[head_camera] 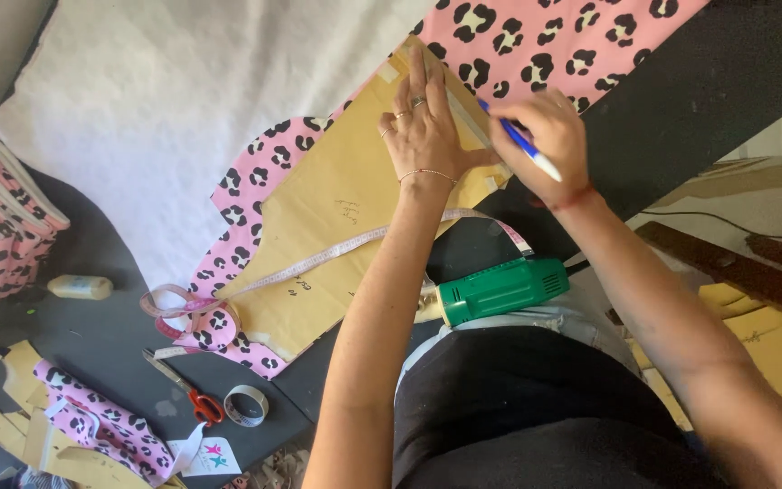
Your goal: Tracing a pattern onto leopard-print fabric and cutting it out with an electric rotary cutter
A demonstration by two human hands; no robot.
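Pressing flat with fingers spread, the left hand (423, 131) held a brown paper pattern (337, 208) on pink leopard-print fabric (255, 181); the right hand (545, 136) pinched a blue pen (519, 142) at the pattern's edge; a measuring tape (319, 263) crossed the pattern; a green tool (500, 290) lay nearby; scissors (183, 389) rested on the dark surface (101, 335).

Open passage lies over the white fabric (219, 100) beyond the cardboard pattern (337, 208). A measuring tape (319, 263) crosses the pattern. A green power tool (500, 288) stands at the near bench (92, 335) edge. Scissors (183, 389) and a tape roll (248, 405) occupy the left approach.
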